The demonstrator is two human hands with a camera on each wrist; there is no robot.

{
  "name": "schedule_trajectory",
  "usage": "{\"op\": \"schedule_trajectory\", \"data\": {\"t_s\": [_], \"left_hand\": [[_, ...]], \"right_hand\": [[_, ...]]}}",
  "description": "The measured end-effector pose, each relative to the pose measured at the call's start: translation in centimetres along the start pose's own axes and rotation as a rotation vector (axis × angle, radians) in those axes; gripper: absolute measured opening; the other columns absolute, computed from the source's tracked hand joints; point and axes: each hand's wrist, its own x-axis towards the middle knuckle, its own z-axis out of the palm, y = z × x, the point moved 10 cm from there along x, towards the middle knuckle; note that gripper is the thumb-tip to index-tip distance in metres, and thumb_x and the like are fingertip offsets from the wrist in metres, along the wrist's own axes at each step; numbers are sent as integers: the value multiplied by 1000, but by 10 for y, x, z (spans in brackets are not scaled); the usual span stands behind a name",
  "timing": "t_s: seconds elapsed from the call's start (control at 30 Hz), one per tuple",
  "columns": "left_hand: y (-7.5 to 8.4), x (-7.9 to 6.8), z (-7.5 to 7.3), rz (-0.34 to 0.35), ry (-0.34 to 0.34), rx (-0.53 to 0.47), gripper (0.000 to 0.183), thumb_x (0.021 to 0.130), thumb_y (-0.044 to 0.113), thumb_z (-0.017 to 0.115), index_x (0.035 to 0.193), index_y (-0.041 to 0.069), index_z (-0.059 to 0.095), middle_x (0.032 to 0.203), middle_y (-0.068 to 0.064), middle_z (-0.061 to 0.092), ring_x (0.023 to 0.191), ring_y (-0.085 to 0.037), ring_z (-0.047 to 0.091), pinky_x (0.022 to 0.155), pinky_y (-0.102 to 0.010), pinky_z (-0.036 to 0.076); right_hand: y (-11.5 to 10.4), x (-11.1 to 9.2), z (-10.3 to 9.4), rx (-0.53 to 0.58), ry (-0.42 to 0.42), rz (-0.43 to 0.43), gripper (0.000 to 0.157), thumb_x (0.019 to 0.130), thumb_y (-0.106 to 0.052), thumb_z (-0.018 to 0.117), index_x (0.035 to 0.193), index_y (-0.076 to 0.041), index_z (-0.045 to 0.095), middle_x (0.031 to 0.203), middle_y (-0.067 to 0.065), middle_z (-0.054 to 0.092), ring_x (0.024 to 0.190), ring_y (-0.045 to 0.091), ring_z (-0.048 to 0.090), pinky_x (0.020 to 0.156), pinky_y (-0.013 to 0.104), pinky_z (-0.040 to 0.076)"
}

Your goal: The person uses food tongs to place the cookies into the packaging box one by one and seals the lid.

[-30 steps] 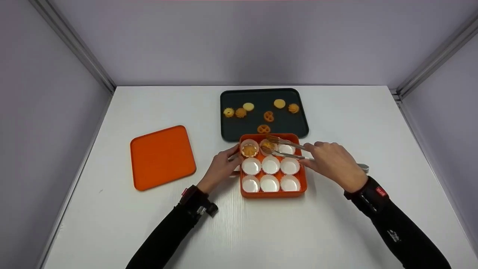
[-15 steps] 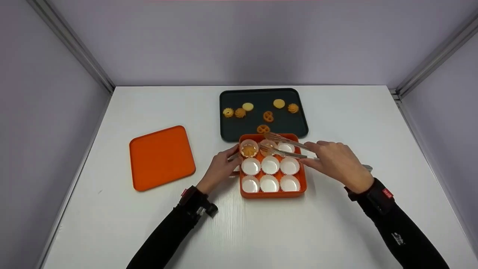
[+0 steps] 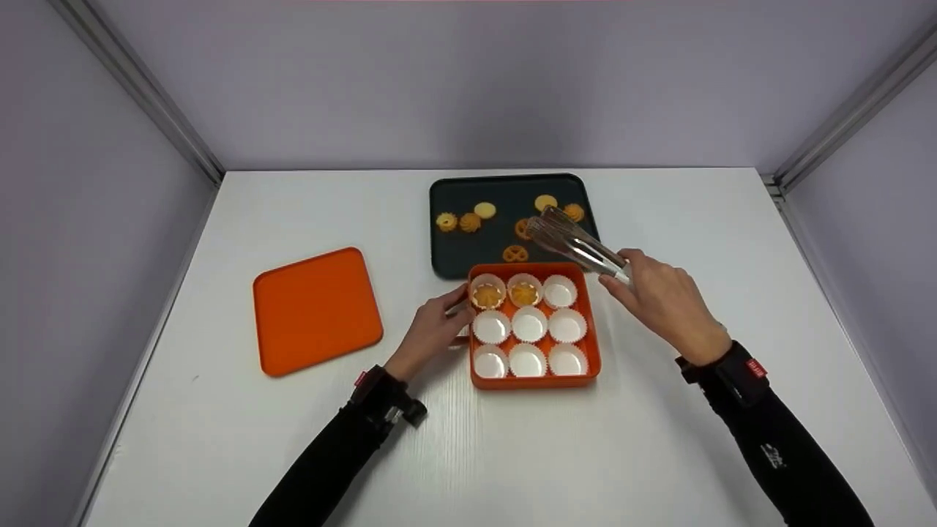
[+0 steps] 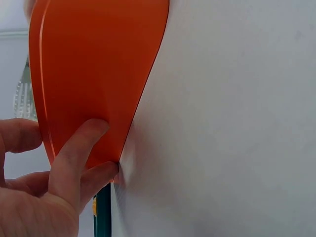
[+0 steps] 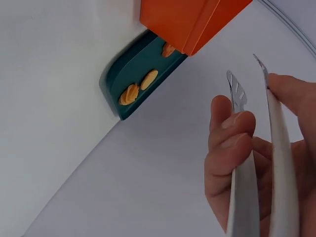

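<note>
My right hand (image 3: pixel 666 301) grips metal serving tongs (image 3: pixel 578 241), raised over the near right part of the dark tray (image 3: pixel 468 256). In the right wrist view, the tongs' arms stand apart with nothing between their slotted tips. The fingers of my left hand (image 3: pixel 430 333) rest against the left outer wall of an orange box (image 3: pixel 538 382); in the left wrist view the fingertips (image 4: pixel 96 127) touch that wall. White paper cups (image 3: pixel 530 323) fill the box in rows. Two back-row cups, left and middle, each hold a piped cookie (image 3: pixel 524 294).
Pretzel cookies (image 3: pixel 515 253), pale round biscuits (image 3: pixel 484 210) and swirl cookies (image 3: pixel 470 222) lie on the dark tray behind the box. The tongs partly cover one pretzel. A flat orange lid-like tray (image 3: pixel 318 311) lies at the left.
The tongs have left the middle back-row cup, rising and swinging away over the dark tray. A piped cookie stays in that cup. My left hand keeps its place.
</note>
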Motion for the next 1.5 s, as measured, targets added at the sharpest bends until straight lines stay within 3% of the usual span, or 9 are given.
{"op": "schedule_trajectory", "data": {"t_s": [0.23,0.43,0.53,0.8,1.23,1.5], "left_hand": [[-2,1,1,0,-5,-17,60,105,20,56,162,11,37,156,-15,49,127,-32,62,83,-42,63],[-3,2,1,-8,0,-18,60,105,18,56,161,11,37,156,-15,48,128,-31,61,82,-41,63],[-4,2,1,-13,3,-32,60,105,18,56,161,11,37,157,-15,48,128,-31,61,83,-41,63],[-5,3,1,-9,1,-39,60,105,18,56,161,11,37,157,-15,48,128,-31,61,83,-41,63],[-2,2,0,24,12,-44,59,106,18,58,160,8,38,155,-18,49,126,-34,63,83,-43,63],[-2,2,0,10,24,-6,59,105,19,57,160,9,40,154,-14,51,127,-30,62,82,-40,64]], "right_hand": [[19,9,1,23,21,37,41,96,-22,70,118,12,62,80,18,66,56,24,54,47,36,51],[43,19,0,7,75,85,44,97,-29,73,126,3,63,74,16,66,54,25,52,46,37,44],[56,21,2,-9,105,103,47,97,-33,75,128,0,64,74,17,67,55,26,52,45,42,46],[78,23,14,-21,61,195,49,99,-34,72,129,4,65,87,25,71,64,35,61,54,54,54],[77,31,21,-98,64,223,48,98,-29,73,124,10,65,92,30,71,72,46,69,61,60,59],[77,37,21,-98,83,217,46,97,-27,74,121,11,67,89,31,70,70,50,68,56,61,56]]}}
